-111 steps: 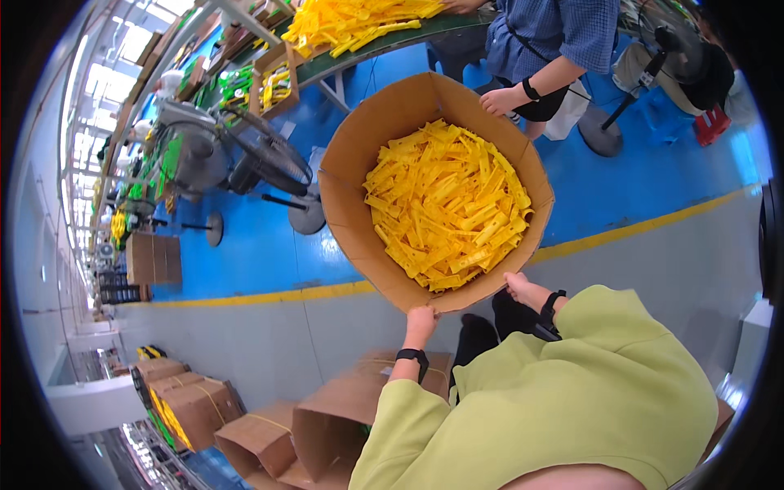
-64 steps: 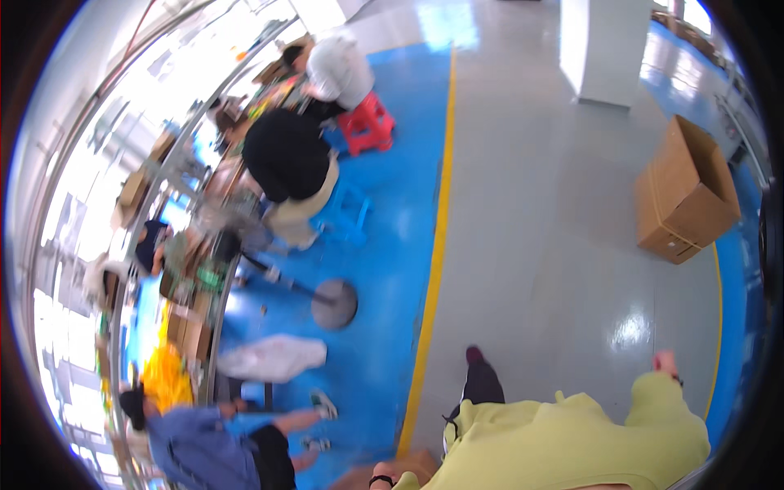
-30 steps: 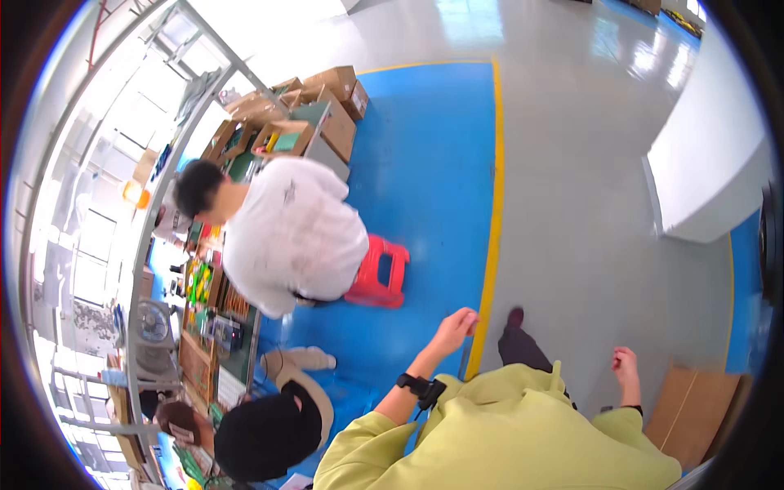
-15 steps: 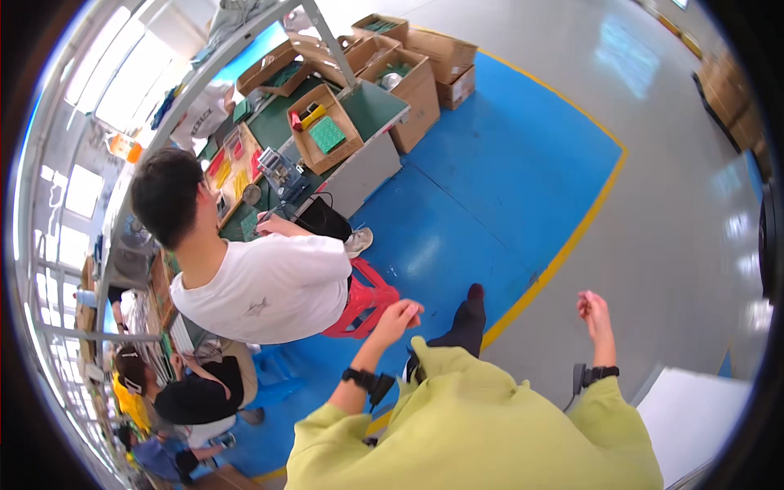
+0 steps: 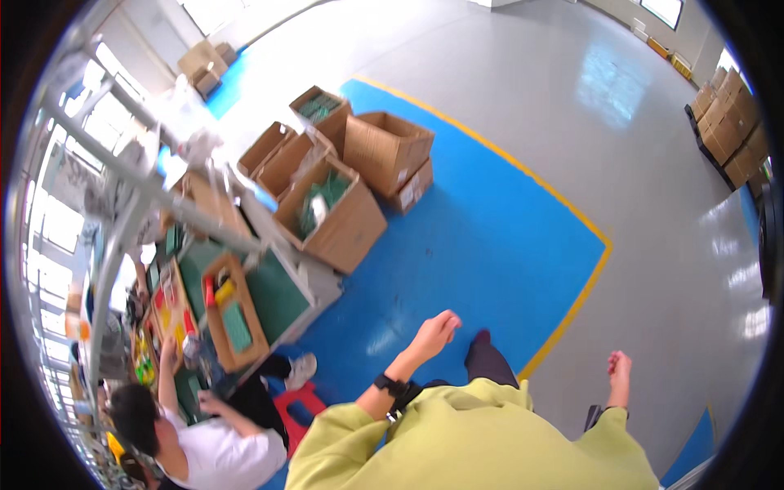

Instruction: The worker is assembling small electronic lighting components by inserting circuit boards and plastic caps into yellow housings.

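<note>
The person's left hand [image 5: 436,334] hangs over the blue floor [image 5: 457,237], fingers loosely folded in; the right hand [image 5: 620,371], likewise curled, is over the grey floor [image 5: 670,269], past the yellow line [image 5: 608,245] edging the blue. Whether either grips anything small, I cannot tell. Nearest the left hand, to its left, a red stool [image 5: 302,402] stands beside a seated co-worker in a white shirt [image 5: 224,453]. On the green-topped workbench [image 5: 278,286], a cardboard tray [image 5: 217,335] reaches the front edge near the corner, a green block [image 5: 237,327] inside. Just beyond the bench's end edge stands an open carton [image 5: 347,241] of green pieces, with more cartons [image 5: 376,155] behind. Far right, stacked boxes [image 5: 727,122] stand on the grey.
</note>
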The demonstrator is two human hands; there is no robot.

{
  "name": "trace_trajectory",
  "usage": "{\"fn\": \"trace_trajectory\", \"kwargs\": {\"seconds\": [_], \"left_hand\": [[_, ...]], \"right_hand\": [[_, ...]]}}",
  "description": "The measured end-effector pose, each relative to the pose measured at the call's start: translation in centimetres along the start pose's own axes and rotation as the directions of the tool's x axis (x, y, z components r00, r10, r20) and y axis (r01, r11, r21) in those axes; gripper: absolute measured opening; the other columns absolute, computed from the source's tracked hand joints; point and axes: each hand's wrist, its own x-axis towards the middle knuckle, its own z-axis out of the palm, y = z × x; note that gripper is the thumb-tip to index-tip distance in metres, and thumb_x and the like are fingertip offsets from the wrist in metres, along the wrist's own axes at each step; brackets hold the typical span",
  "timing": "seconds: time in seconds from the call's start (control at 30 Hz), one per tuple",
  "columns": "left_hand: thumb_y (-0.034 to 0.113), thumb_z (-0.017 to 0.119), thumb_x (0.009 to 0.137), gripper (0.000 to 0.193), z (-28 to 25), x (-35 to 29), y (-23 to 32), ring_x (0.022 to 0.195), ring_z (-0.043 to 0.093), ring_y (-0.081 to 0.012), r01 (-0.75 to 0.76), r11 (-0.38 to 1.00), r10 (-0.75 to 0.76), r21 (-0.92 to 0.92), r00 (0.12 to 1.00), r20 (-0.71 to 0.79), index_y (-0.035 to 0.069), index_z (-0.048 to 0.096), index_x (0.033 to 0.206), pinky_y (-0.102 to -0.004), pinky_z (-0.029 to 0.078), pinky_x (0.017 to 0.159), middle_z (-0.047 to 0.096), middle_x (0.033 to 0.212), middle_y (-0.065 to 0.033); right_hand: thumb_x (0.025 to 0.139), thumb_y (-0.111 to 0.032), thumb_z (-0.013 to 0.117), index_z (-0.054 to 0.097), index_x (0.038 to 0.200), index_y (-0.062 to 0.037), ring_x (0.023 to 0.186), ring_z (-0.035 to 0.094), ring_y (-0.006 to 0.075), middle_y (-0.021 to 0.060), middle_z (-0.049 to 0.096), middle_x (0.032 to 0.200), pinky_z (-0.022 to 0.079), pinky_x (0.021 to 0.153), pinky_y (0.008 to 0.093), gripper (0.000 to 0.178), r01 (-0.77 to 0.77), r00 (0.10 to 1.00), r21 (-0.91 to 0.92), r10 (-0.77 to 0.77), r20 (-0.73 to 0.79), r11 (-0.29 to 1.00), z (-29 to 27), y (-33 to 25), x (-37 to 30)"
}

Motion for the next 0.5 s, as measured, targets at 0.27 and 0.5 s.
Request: {"fn": "trace_trajectory", "kwargs": {"seconds": [0.27, 0.5], "left_hand": [[0.019, 0.042, 0.086, 0.021, -11.1, 19.0, 3.1, 0.048, 0.039, -0.0054, -0.045, 0.947, -0.11, -0.319, 0.885, -0.452, 0.003, 0.052, 0.079, -0.0193, 0.031, 0.043, 0.044, 0.053, 0.001], [0.026, 0.047, 0.084, 0.026, -17.8, 46.8, 11.6, 0.059, 0.05, -0.0106, 0.153, 0.985, -0.142, 0.077, 0.981, -0.132, 0.003, 0.057, 0.079, -0.025, 0.041, 0.055, 0.054, 0.063, -0.0041]], "right_hand": [[0.077, -0.017, 0.048, 0.058, 0.077, -0.0047, 0.053, 0.052, 0.0112, 0.005, 0.056, 0.062, 0.04, 0.046, 0.0223, 0.016, 0.308, 0.743, -0.033, -0.218, 0.633, 0.951, 39.8, -26.6, 3.0], [0.08, -0.02, 0.052, 0.053, 0.094, -0.0019, 0.06, 0.051, 0.0096, 0.007, 0.056, 0.086, 0.044, 0.056, 0.0226, 0.023, 0.457, 0.27, -0.101, -0.03, 0.963, 0.884, 60.8, -40.6, 4.7]]}}
